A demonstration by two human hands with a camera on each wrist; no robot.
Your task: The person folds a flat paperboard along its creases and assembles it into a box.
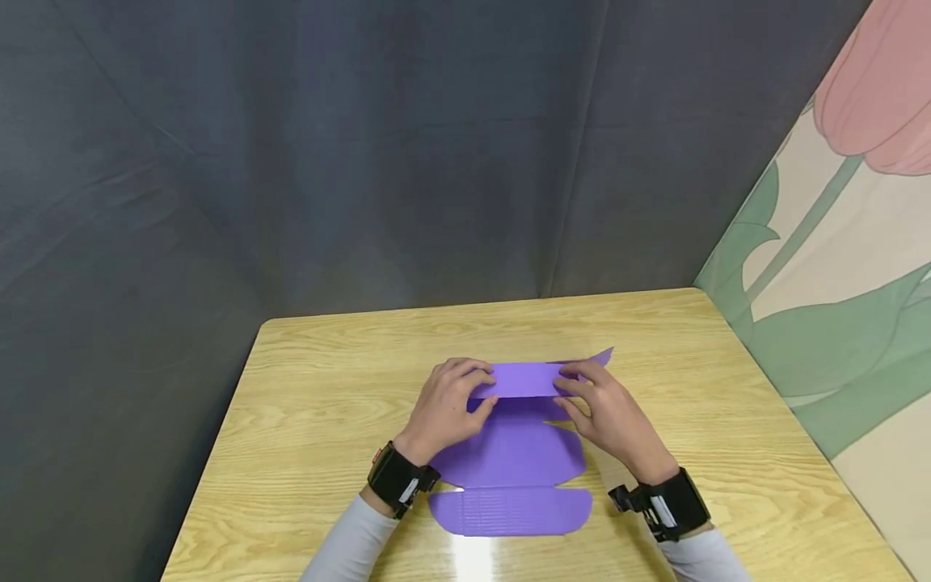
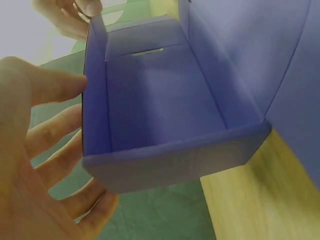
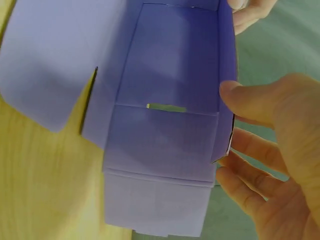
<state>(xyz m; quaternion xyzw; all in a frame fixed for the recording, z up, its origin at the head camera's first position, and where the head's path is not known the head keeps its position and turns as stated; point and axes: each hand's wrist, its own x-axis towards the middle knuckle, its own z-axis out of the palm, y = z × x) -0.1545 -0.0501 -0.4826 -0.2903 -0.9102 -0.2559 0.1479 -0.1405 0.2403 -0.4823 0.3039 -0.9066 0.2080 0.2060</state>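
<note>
A purple cardboard box [image 1: 525, 380], partly folded, stands on the table with its lid panel [image 1: 509, 457] and tuck flap [image 1: 512, 512] spread flat toward the person. My left hand [image 1: 447, 404] holds the box's far wall near its left end, thumb at the top edge and fingers along the outside. In the left wrist view the near end wall [image 2: 180, 167] is folded up. With thumb inside and fingers outside, my right hand [image 1: 611, 408] pinches the far wall at its right end. The right end flap [image 3: 160, 145] lies folded outward, a small slot at its crease.
The wood-grain table [image 1: 327, 388] extends around the box. A dark grey curtain [image 1: 400, 162] hangs behind its far edge, and a tulip-patterned cloth [image 1: 836, 323] covers the right side. Black wrist cameras [image 1: 665, 505] are strapped to both wrists.
</note>
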